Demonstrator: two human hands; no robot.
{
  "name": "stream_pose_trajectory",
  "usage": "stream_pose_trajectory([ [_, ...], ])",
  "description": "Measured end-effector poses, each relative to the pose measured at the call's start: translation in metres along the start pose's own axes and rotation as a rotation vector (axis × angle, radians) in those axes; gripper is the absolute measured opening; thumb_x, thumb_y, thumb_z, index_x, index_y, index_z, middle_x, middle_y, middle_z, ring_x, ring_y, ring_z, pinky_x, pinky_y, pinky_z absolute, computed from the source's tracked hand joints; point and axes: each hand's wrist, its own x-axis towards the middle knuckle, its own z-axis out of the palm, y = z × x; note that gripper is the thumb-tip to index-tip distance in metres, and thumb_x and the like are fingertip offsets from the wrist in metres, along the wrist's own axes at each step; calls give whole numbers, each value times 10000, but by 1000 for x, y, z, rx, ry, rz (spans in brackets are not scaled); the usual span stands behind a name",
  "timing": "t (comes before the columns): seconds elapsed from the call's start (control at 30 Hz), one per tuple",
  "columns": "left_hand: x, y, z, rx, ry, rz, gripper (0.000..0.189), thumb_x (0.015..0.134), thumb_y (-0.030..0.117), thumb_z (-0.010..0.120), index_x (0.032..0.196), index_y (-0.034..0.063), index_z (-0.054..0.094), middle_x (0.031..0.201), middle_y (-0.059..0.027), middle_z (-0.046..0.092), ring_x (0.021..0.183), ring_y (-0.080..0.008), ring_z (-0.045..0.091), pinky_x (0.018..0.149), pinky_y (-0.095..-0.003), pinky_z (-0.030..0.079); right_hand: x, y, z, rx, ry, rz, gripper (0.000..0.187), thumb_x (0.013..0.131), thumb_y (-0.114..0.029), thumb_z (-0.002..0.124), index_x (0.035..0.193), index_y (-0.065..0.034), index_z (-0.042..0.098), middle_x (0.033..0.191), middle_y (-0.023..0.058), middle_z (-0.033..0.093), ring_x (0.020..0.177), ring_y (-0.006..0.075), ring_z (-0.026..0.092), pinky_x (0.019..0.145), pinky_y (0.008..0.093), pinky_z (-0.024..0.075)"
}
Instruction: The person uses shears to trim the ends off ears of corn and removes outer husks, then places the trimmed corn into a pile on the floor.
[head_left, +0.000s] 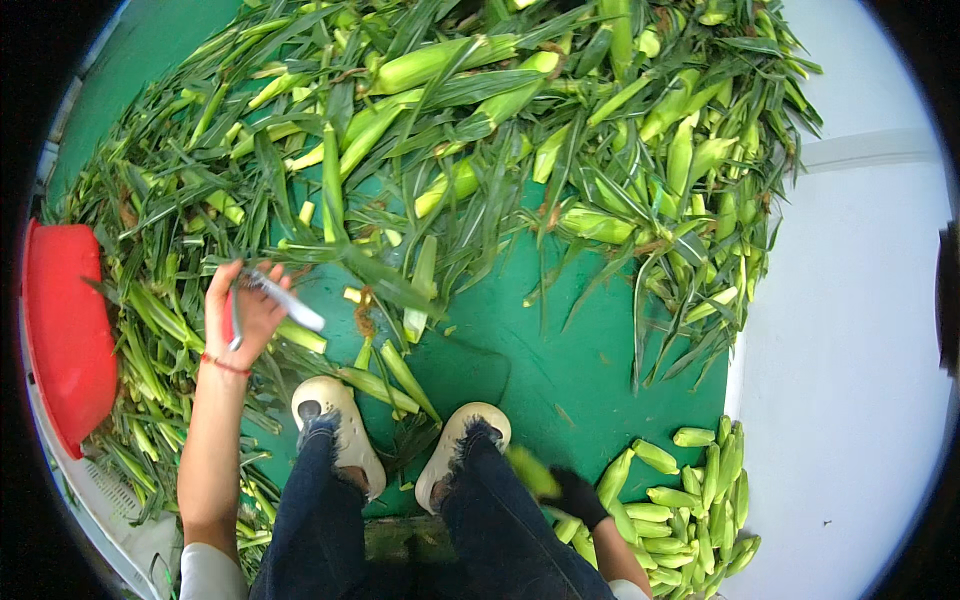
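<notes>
My left hand (255, 304), bare with a red string bracelet at the wrist, is raised over the husk heap at the left. A tool with a pale blade (289, 300) and a red part lies across its palm, blurred; the fingers are partly spread, with the thumb beside it. My right hand (576, 495), in a black glove, is low beside my right knee and grips a green ear of corn (534, 472), blurred by motion. Trimmed ears of corn in husk (671, 525) are piled just to its right. Cut leaves and husk pieces (390, 375) lie around my shoes.
Untrimmed corn with long leaves (450, 67) is heaped across the far side of the green floor (525, 352). A red plastic tub (71, 330) stands at the left rim, above a pale perforated crate (120, 495). A white panel (847, 337) borders the right side.
</notes>
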Motion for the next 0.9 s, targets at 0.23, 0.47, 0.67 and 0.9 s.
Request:
stream_pose_trajectory([
  [0.23,1,-26,-24,44,325,-28,449,761,358,616,1038,34,477,966,-121,583,938,-265,563,851,-384,447,-90,159,81,-332,-1114,203,620,755,-489,541,1233,-94,522,1232,183,535,1174,358,470,998,435,353],
  [0.47,-14,-112,57,299,45,-384,444,751,207,562,1153,42,471,1028,-146,594,942,-300,585,864,-426,454,237,-40,-198,-444,868,-369,390,799,-65,451,1184,-18,499,1169,206,536,1099,374,495,956,446,387],
  [0.67,-21,-140,61,328,-71,-604,499,791,59,502,1276,71,381,1129,-137,552,1006,-278,569,870,-385,456,360,-78,-252,-800,919,-36,296,778,-178,540,1066,-111,543,1000,93,534,964,289,507,773,406,423],
  [0.9,-23,-130,43,449,-146,-401,600,729,-21,501,1309,63,369,1113,-138,541,1009,-273,559,891,-407,447,297,-81,-230,-567,548,-522,513,607,-271,752,1068,-137,571,1109,127,540,1049,332,494,870,456,416],
])
